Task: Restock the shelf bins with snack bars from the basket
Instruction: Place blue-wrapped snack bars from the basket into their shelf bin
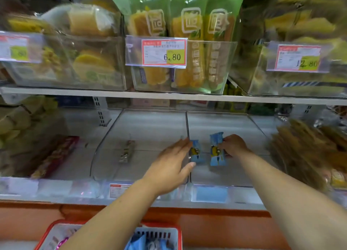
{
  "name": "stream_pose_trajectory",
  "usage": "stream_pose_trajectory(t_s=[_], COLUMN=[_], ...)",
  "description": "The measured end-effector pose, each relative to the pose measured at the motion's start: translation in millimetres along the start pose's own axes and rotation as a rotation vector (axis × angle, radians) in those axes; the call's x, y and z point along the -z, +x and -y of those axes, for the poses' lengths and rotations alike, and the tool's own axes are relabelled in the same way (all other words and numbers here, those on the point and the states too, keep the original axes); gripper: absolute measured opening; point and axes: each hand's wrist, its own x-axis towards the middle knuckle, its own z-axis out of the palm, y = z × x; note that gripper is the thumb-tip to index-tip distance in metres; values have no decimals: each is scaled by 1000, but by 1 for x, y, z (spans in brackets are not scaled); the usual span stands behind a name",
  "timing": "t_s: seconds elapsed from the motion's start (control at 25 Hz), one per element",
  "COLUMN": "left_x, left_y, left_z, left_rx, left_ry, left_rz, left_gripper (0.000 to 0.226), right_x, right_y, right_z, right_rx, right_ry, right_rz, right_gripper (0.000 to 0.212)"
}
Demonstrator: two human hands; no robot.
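Note:
Two blue-wrapped snack bars sit in a clear shelf bin (225, 182) on the lower shelf. My left hand (172, 161) reaches over the bin's left wall, fingers and thumb round the left blue bar (196, 153). My right hand (233, 146) pinches the right blue bar (216, 150), which stands tilted on the bin floor. The neighbouring clear bin (105, 155) to the left holds one small brown bar (126, 152). At the bottom edge, the red basket (161, 232) shows more blue packets (139, 242) between my forearms.
The upper shelf (169, 96) carries clear bins of green-and-yellow bread packs (187, 33) with price tags (164, 51). Brown packaged snacks (304, 152) crowd the lower shelf's right side, a red-edged pack (56, 155) lies at left. An orange ledge (206, 217) runs below.

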Motion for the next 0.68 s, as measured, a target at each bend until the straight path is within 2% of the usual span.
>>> stream_pose_trajectory(t_s=[0.2,0.4,0.48,0.56,0.6,0.68], left_x=[-17,-19,-20,-20,-20,-21], left_y=[-4,-4,-4,-4,-4,-4], left_z=[8,9,9,10,11,11], left_rx=[-11,-3,-9,-17,-18,-14], left_ry=[-74,-92,-97,-93,-94,-96], left_rz=[-27,-22,-15,-28,-29,-21], left_gripper=[61,61,61,61,61,60], right_x=[-27,-37,-36,-39,-42,-48], right_y=[35,34,29,20,16,12], right_z=[-10,-11,-9,-6,-5,-6], right_rx=[-73,36,114,240,309,399], right_ry=[-77,-54,-74,-225,-339,-531], right_rz=[77,77,154,314,359,343], right_gripper=[29,36,51,68,70,63])
